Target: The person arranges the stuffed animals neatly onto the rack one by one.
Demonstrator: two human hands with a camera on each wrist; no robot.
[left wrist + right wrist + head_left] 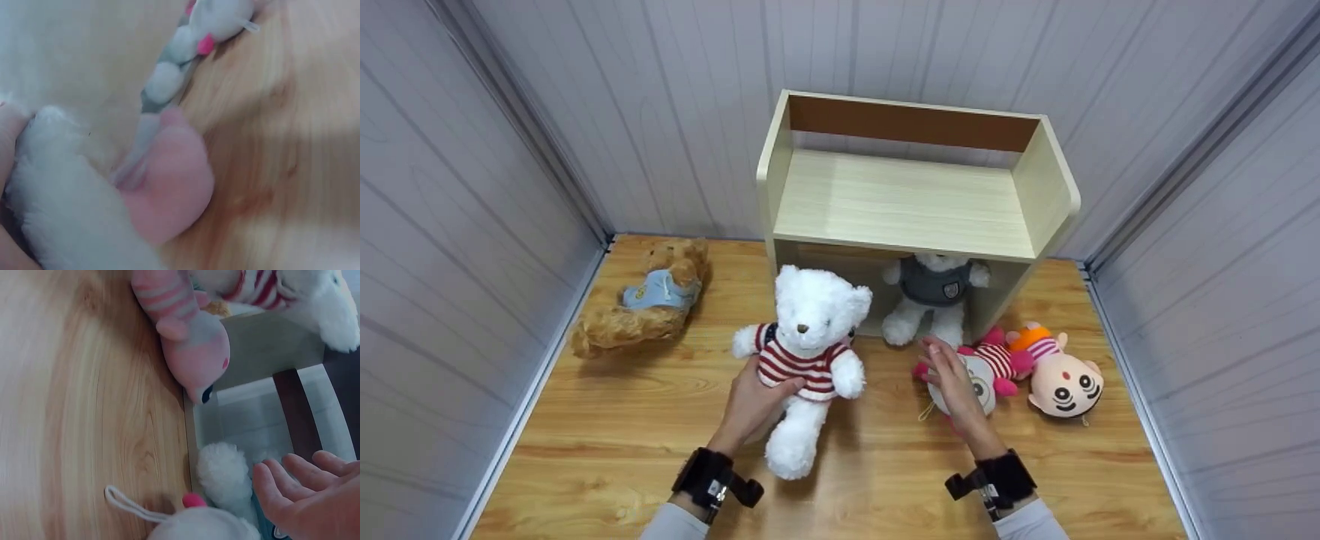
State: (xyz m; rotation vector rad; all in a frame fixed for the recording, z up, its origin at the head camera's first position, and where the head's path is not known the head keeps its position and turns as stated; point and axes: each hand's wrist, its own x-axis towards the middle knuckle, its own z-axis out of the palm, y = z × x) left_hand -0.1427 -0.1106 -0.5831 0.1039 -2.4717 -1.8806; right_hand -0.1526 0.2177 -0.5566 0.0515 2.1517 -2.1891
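My left hand [754,401] grips a white teddy bear [802,367] in a red-and-white striped top by its side, thumb across the front. The bear faces up, in front of the shelf's left side. A pink plush toy [194,354] with a striped body lies behind it, mostly hidden in the head view. My right hand [958,386] is held with fingers extended and nothing in it, over a big-eyed plush toy [996,360] in pink stripes. Inside the lower shelf, near those fingers, sits a white bear in a dark grey sweater [934,285], its head partly hidden by the board.
A pale wooden shelf unit [907,202] stands against the back wall. To the left a brown teddy bear [660,292] in a light blue top lies on the wooden floor. A round-headed doll [1065,379] lies at the right. Panel walls [1222,187] enclose the space.
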